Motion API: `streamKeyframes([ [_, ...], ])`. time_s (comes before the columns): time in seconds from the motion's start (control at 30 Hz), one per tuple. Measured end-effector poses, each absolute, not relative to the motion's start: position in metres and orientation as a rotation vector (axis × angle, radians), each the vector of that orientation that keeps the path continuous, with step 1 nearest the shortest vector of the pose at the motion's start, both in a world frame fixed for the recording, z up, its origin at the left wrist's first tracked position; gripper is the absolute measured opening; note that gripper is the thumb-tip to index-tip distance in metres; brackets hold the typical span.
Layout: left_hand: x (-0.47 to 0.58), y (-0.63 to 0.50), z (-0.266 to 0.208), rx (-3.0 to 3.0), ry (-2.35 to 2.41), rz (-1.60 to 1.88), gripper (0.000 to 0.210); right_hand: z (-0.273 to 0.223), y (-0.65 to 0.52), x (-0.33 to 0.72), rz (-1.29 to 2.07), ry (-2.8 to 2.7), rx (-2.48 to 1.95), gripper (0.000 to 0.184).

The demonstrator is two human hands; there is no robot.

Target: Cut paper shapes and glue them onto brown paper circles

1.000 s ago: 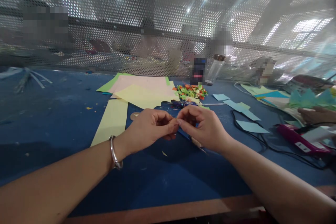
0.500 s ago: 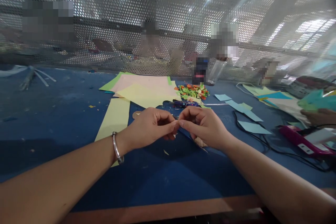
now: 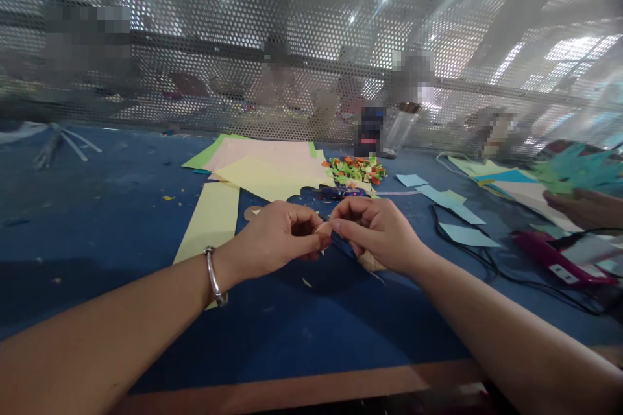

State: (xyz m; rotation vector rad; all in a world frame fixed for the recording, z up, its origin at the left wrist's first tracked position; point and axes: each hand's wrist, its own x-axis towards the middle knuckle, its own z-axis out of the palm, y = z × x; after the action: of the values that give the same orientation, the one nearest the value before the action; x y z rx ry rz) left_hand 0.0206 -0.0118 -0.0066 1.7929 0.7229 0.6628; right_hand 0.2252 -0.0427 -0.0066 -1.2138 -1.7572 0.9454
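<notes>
A small peach-coloured piece, apparently paper, [image 3: 322,229] is pinched between my two hands above the blue table [image 3: 311,331]. My left hand [image 3: 275,237], with a silver bangle [image 3: 213,277] at its wrist, grips it from the left between thumb and fingers. From the right, my right hand [image 3: 384,233] meets it with thumb and forefinger closed at its edge. Just beyond the hands lies a dark blue tool [image 3: 343,192], partly hidden. Beside my left hand is a small brown round piece [image 3: 252,213]. A tan scrap [image 3: 372,262] shows under my right hand.
Pink and yellow sheets [image 3: 272,155] lie behind, near a heap of orange and green paper bits [image 3: 357,170]. Pale blue slips [image 3: 467,235], a black cable [image 3: 479,259] and a magenta power strip [image 3: 559,262] are rightward. Another person's hand [image 3: 584,207] is near teal fringed paper [image 3: 579,168].
The peach piece now shows more between my fingertips, and my thumbs have moved slightly apart. At the right, the other person's hand and the teal paper have shifted left.
</notes>
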Motion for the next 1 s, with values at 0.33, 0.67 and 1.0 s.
streamKeyframes([
  [0.33,0.0207,-0.0113,-0.0068,1.756,0.727,0.693,0.021,-0.0102,-0.0408,0.2267,0.946,-1.753,-1.196,0.016],
  [0.67,0.0192,-0.0104,-0.0057,1.826,0.706,0.784,0.021,-0.0082,-0.041,0.2259,0.899,-1.748,-1.216,0.015],
  [1.0,0.0206,-0.0109,-0.0048,1.808,0.692,0.807,0.022,-0.0089,-0.0421,0.228,0.856,-1.781,-1.205,0.016],
])
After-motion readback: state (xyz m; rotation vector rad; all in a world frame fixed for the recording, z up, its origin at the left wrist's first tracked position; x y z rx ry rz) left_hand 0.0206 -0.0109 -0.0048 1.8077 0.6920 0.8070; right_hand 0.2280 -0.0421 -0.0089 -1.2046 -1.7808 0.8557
